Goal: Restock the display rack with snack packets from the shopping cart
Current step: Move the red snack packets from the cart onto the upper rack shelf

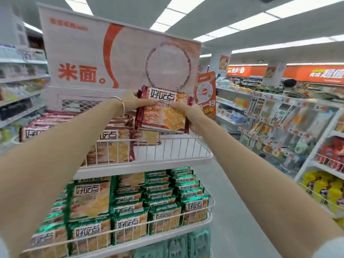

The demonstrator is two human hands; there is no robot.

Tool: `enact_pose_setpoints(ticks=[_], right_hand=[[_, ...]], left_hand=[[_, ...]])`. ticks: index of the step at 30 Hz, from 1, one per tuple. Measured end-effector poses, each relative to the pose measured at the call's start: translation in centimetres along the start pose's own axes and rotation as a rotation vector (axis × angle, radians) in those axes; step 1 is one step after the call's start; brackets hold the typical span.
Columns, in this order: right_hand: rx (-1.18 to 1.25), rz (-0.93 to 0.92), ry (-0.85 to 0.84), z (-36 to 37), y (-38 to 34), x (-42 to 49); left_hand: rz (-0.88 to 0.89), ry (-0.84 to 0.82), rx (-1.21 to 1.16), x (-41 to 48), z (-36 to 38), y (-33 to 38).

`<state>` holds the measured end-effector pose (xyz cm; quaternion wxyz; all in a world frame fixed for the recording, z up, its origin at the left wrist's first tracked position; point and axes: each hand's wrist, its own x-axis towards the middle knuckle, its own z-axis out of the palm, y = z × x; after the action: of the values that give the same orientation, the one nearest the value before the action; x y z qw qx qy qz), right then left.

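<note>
At centre frame, just above the top tier of the display rack (176, 146): red snack packets (163, 110), a small stack, printed face toward the camera, slightly tilted. Clamped from both sides: left hand (132, 101) curled round the left edge, right hand (186, 112) curled round the right and lower edge, thumb on the front. Thin bracelet (119, 103) on the left wrist.

Below the held stack, right part of the top tier bare white behind its wire rail. Left and middle filled with shelved red packets (109, 146), some upright against the rail, others flat behind; one flat packet directly under the held stack. Close behind the hands, across upper left and centre, a large white banner (119, 53) with red characters and a round bowl picture. Just right of it, an orange sign (204, 94) with a round pattern.

Lower tier, bottom centre: green packets (130, 205) packed in rows behind another wire rail. Under that, at the bottom edge, pale teal packs (186, 244), partly cut off.

Left edge: blurred store shelves (18, 81). Right side: grey aisle floor (232, 202), then a white shelf unit with hanging kitchen tools (283, 112) and price tags, yellow bags (320, 189) at lower right. Far back at right, orange wall signs (316, 73) and the dark head of a person (289, 84). Overhead, long ceiling light panels (247, 25).
</note>
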<state>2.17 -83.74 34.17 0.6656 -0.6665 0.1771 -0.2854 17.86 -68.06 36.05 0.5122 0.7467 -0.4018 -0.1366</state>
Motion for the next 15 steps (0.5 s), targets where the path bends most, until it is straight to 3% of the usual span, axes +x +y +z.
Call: enact_pose_setpoints(ticks=[5,10,13,15], right_hand=[[-0.070,-0.011,-0.031,0.7,3.4,5.6],[-0.235,-0.046,-0.173,0.8,7.6,8.6],[-0.445,0.037,-0.313,0.9,8.0,9.3],[-0.595,0.193,-0.428,0.4,7.3,9.7]], left_hand=[[-0.049,0.042,0.308,2.6,0.0,-2.5],[-0.166,0.056,0.485,3.9,0.7,-5.4],[-0.282,-0.014,0.688,4.6,0.6,-6.6],[-0.240,-0.057,0.741,4.9,1.0,-6.5]])
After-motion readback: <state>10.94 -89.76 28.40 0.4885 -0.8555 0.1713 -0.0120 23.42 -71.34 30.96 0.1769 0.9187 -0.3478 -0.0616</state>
